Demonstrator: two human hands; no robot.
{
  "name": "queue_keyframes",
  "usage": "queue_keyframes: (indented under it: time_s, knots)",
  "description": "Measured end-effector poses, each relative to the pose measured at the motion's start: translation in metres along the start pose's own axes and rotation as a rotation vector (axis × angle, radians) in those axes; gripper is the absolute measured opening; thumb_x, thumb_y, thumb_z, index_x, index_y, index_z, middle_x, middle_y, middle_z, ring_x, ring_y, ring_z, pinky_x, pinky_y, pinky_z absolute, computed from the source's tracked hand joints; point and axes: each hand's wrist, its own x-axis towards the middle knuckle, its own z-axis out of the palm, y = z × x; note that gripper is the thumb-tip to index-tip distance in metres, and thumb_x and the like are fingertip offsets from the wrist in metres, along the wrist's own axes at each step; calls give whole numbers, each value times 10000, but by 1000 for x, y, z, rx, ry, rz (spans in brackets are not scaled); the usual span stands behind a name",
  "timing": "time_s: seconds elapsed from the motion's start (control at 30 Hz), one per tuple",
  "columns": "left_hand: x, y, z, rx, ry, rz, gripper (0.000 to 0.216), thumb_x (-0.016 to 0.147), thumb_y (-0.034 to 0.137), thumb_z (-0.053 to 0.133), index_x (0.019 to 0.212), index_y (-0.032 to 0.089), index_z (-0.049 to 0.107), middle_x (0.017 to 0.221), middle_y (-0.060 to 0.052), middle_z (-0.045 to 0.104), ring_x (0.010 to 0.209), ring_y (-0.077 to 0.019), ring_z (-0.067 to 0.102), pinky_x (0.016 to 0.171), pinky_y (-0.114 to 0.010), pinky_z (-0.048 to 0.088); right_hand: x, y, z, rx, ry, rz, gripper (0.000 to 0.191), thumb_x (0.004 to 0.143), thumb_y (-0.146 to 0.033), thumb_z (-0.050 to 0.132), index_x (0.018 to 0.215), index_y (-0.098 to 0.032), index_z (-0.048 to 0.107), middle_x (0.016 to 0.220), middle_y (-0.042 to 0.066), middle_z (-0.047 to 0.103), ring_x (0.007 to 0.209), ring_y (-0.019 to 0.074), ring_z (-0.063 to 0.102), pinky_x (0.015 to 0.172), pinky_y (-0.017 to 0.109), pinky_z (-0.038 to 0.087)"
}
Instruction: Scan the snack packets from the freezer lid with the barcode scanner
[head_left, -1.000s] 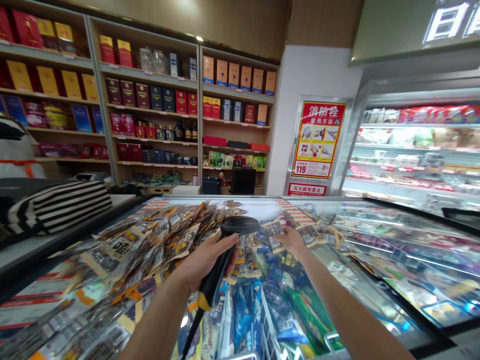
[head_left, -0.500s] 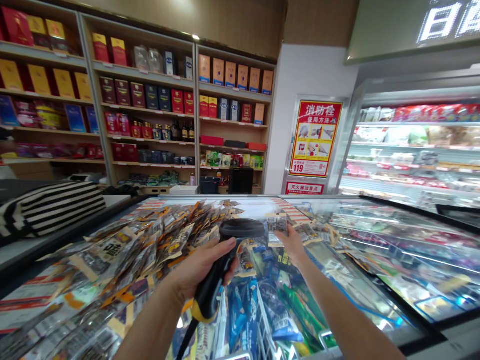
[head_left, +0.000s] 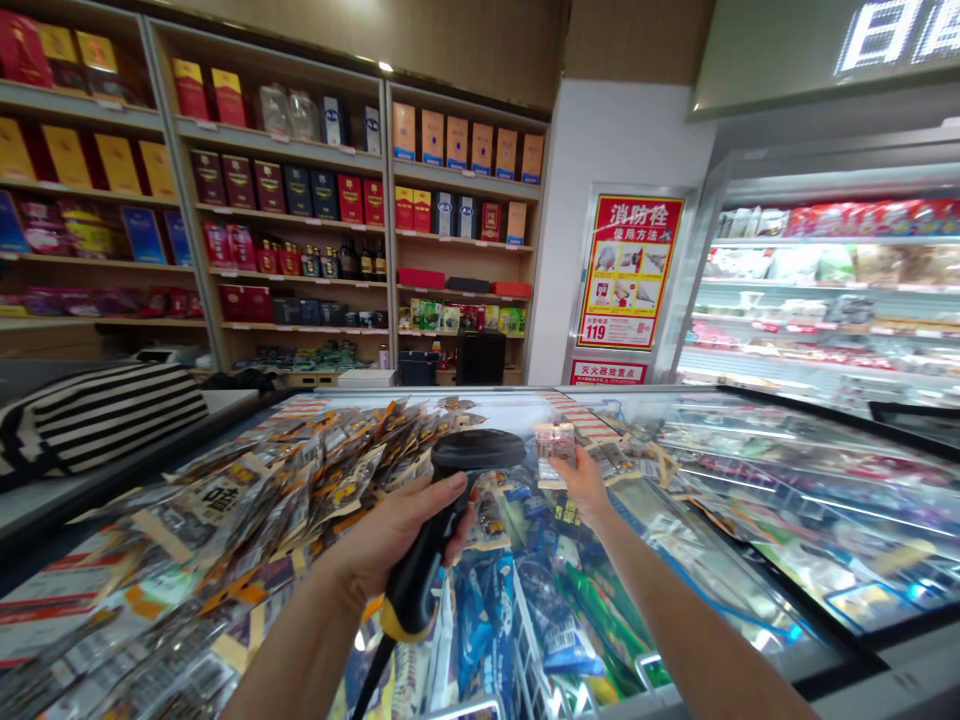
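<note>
My left hand (head_left: 397, 530) is wrapped round the grip of a black and yellow barcode scanner (head_left: 442, 520), whose head points away from me over the freezer. My right hand (head_left: 581, 487) reaches further out and pinches a small clear snack packet (head_left: 556, 450), holding it upright just right of the scanner's head. A big heap of similar small packets (head_left: 285, 500) lies on the freezer's glass lid to the left. Blue and green frozen bags (head_left: 555, 620) show in the open freezer below my arms.
A chest freezer with sliding glass lids (head_left: 750, 500) fills the foreground. A striped bag (head_left: 105, 410) lies on a counter at left. Shelves of boxed goods and bottles (head_left: 315, 210) line the back wall. A red poster (head_left: 630, 270) and an open chiller (head_left: 832, 290) stand right.
My right hand has lifted a packet off the pile and raised it upright beside the scanner's head. The left hand with the scanner has stayed roughly in place.
</note>
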Motion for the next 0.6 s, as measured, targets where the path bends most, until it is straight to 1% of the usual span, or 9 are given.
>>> queue_keyframes:
  time_s: [0.17, 0.27, 0.4, 0.47, 0.53, 0.6]
  knots:
    - [0, 0, -2, 5, 0, -2, 233, 723, 371, 493, 684, 141, 507, 567, -6, 533, 425, -76, 458, 414, -197, 348, 4, 4, -2, -99, 24, 1, 392, 612, -351, 526, 948, -149, 533, 838, 44, 632, 749, 187, 562, 670, 285, 422]
    - [0, 1, -5, -13, 50, -9, 241, 718, 383, 496, 687, 144, 502, 558, 1, 528, 421, -70, 455, 415, -190, 347, 8, 7, -7, -287, 40, -12, 411, 635, -332, 499, 1008, -159, 506, 849, 47, 626, 749, 184, 568, 670, 291, 424]
    - [0, 4, -10, -23, 101, -4, 266, 711, 395, 501, 630, 142, 486, 539, 4, 524, 414, -65, 451, 412, -181, 343, 17, 9, -23, -507, 71, 0, 524, 623, -291, 528, 1125, -165, 443, 854, 74, 616, 814, 221, 561, 711, 325, 403]
    - [1, 5, -12, -18, 118, -13, 265, 703, 394, 512, 617, 145, 481, 537, 6, 528, 416, -68, 459, 410, -178, 340, 23, 9, -35, -707, 76, 45, 496, 655, -299, 504, 1130, -166, 449, 862, 94, 611, 843, 235, 553, 710, 329, 399]
    - [2, 5, -13, 0, 130, -17, 269, 698, 395, 517, 605, 146, 478, 533, 8, 531, 414, -66, 461, 407, -174, 334, 27, 10, -48, -905, 69, 107, 415, 696, -311, 455, 1088, -179, 492, 870, 105, 603, 844, 241, 550, 687, 330, 403]
    - [2, 5, -13, 25, 136, -26, 278, 695, 400, 517, 591, 145, 479, 527, 10, 530, 406, -62, 455, 403, -171, 326, 29, 10, -59, -1026, 66, 149, 349, 721, -312, 419, 1023, -185, 538, 878, 113, 590, 849, 247, 542, 670, 334, 407]
